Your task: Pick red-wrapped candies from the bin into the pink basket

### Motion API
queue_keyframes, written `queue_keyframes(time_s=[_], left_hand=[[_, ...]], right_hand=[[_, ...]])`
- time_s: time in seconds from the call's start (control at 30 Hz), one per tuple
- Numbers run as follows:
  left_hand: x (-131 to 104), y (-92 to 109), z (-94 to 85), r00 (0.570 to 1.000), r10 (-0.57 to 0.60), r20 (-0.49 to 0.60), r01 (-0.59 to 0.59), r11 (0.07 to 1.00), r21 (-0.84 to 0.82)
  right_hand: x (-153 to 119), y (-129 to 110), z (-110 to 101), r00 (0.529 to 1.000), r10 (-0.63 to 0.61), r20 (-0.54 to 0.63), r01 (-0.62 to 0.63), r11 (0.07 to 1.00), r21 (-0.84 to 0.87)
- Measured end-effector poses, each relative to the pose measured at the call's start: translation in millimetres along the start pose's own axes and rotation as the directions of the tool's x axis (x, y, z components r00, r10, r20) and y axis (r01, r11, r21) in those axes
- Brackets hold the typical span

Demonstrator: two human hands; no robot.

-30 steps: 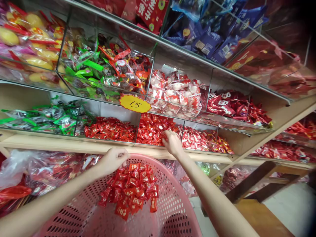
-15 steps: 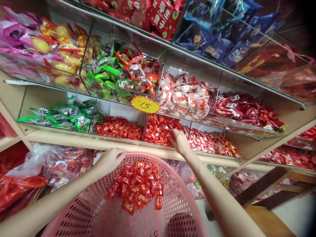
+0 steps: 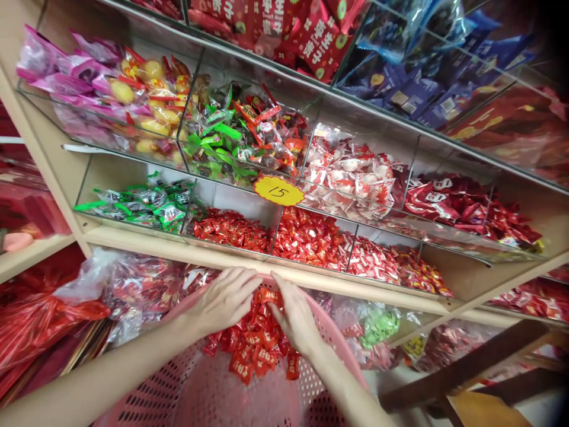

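A pink perforated plastic basket [image 3: 331,344] holds a heap of small red wrapped candies [image 3: 253,356] against its far side. My left hand [image 3: 226,302] reaches over the basket's far left part, its fingers stretched out at the edge of the heap. On the other side of the candies, my right hand [image 3: 296,311] hangs with fingers extended and thumb apart, close to the far rim. Both palms are partly hidden, and I see nothing held in either hand. Just beyond the rim, the lower bin [image 3: 306,237] is filled with similar red candies.
Clear-walled shelf bins hold green-wrapped sweets [image 3: 146,204], white-and-red packets [image 3: 351,172] and blue packets [image 3: 409,89]. A yellow price tag [image 3: 279,191] hangs on the shelf front. Bagged goods [image 3: 142,284] lie below left. A wooden stool [image 3: 466,367] stands at the right.
My right hand has moved from the red candy bin down and left over the basket. My left hand has moved right from the rim to the heap. The view has shifted slightly.
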State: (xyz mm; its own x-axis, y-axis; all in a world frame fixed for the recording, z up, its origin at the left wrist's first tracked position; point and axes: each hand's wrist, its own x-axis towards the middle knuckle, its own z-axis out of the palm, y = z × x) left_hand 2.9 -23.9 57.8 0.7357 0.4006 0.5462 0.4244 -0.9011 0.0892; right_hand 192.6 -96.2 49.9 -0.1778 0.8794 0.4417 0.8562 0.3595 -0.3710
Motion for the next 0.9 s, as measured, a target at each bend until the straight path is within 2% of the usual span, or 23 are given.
queue_keyframes(time_s=[0.2, 0.37, 0.43, 0.53, 0.67, 0.8, 0.9], left_hand=[[-6, 5, 11.4, 0.993, 0.078, 0.092, -0.076, 0.997, -0.026], [-5, -3, 14.0, 0.990, 0.054, 0.129, -0.051, 0.998, -0.025], [-4, -7, 8.8, 0.989, 0.016, 0.145, -0.010, 0.999, -0.042], [-4, -13, 1.7, 0.989, -0.044, 0.138, 0.052, 0.997, -0.051], [-9, -19, 5.2, 0.992, -0.084, 0.098, 0.087, 0.996, -0.028], [-12, -19, 15.0, 0.994, -0.070, 0.087, 0.067, 0.997, 0.034], [-14, -18, 19.4, 0.996, -0.033, 0.082, 0.027, 0.997, 0.067]], right_hand=[[-3, -6, 3, 0.998, -0.047, 0.046, 0.048, 0.999, -0.017], [-2, -6, 3, 0.996, -0.040, 0.076, 0.038, 0.999, 0.015], [-1, -1, 1, 0.998, -0.018, 0.057, 0.017, 1.000, 0.012], [-1, 14, -2, 0.997, 0.061, -0.053, -0.061, 0.998, 0.015], [-4, 37, -6, 0.963, 0.218, -0.160, -0.188, 0.964, 0.187], [-4, 46, -8, 0.939, 0.311, -0.150, -0.231, 0.889, 0.395], [-5, 45, -9, 0.935, 0.333, -0.124, -0.243, 0.854, 0.459]])
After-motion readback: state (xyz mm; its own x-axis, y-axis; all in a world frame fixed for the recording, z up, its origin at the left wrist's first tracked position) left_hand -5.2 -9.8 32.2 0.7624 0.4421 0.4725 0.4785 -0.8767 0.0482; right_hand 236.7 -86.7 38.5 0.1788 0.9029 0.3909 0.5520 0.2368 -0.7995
